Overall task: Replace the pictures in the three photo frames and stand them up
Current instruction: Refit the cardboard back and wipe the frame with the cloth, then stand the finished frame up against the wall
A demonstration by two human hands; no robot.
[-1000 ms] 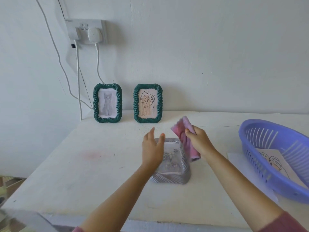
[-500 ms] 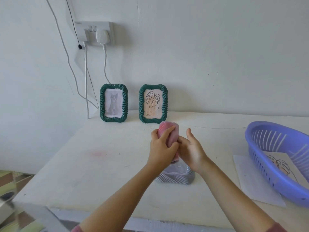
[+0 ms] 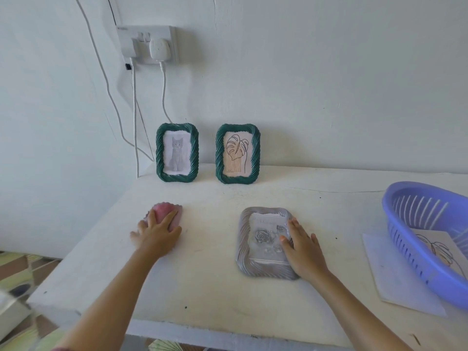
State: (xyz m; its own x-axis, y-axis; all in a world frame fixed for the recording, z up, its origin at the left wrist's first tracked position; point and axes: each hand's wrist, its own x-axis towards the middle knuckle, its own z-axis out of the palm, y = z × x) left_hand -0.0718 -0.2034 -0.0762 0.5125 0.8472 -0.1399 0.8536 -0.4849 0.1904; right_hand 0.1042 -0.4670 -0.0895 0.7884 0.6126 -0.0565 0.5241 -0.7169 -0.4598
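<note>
Two green frames stand upright against the wall: one with a cat picture (image 3: 177, 153), one with a leaf drawing (image 3: 237, 154). A grey frame (image 3: 263, 243) with a rose picture lies flat, face up, on the white table (image 3: 215, 282). My right hand (image 3: 302, 245) rests on its right side with the fingers spread. My left hand (image 3: 157, 233) lies on a folded pink cloth (image 3: 168, 211) at the table's left, fingers laid over it.
A purple plastic basket (image 3: 428, 239) sits at the right edge on a white sheet (image 3: 395, 282), with a leaf drawing inside it. A wall socket (image 3: 148, 44) with plugs and cables hangs down the wall behind the cat frame.
The pink cloth went from my right hand to my left, which carried it down to the table's left side. My right hand dropped onto the grey frame.
</note>
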